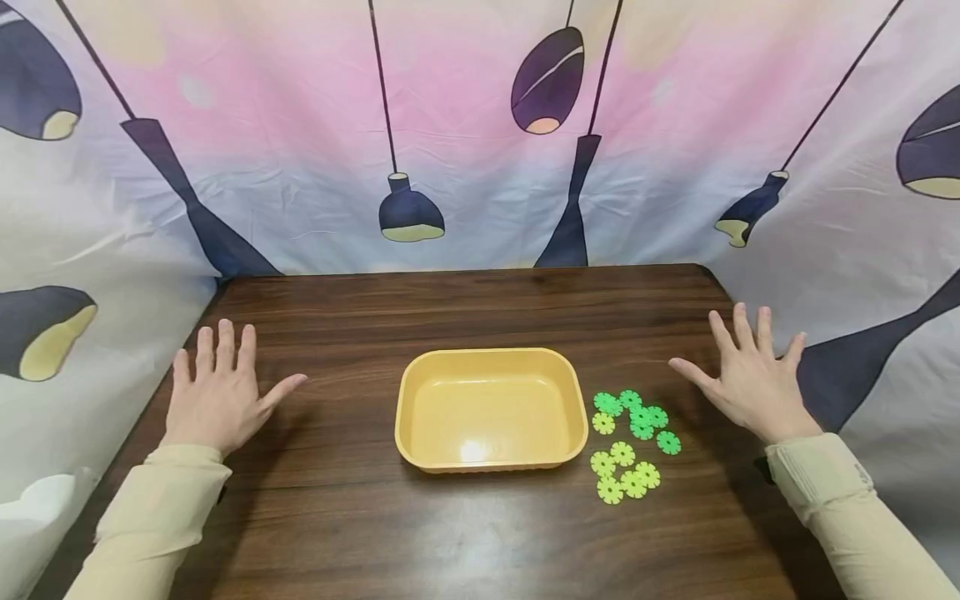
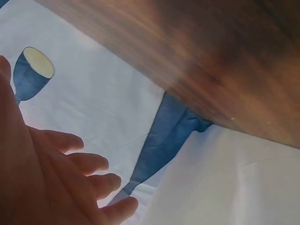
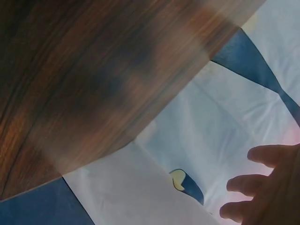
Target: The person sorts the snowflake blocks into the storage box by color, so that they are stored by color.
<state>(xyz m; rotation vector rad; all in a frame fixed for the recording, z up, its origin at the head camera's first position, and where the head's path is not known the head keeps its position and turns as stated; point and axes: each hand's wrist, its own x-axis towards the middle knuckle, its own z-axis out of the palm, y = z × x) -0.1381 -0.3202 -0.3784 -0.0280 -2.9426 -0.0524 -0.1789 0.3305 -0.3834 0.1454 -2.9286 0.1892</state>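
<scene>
My left hand (image 1: 217, 396) is spread wide over the left side of the table, palm down, holding nothing. On the far right, my right hand (image 1: 757, 383) is likewise spread with nothing in it. Between them sits a yellow rectangular tray (image 1: 491, 467) with nothing inside. Just right of the tray lie several green flower-shaped plastic discs (image 1: 668, 442). Several yellow-green discs (image 1: 610, 489) of the same notched shape lie mostly nearer the front. The left wrist view shows the left fingers (image 2: 105, 185) extended; in the right wrist view the right fingers (image 3: 248, 185) are extended too.
The dark wooden table (image 1: 480, 550) has its far edge against a patterned cloth (image 1: 465, 100) printed with hanging lamps. The cloth also covers both sides. A white object (image 1: 37, 517) stands at the left edge of the head view.
</scene>
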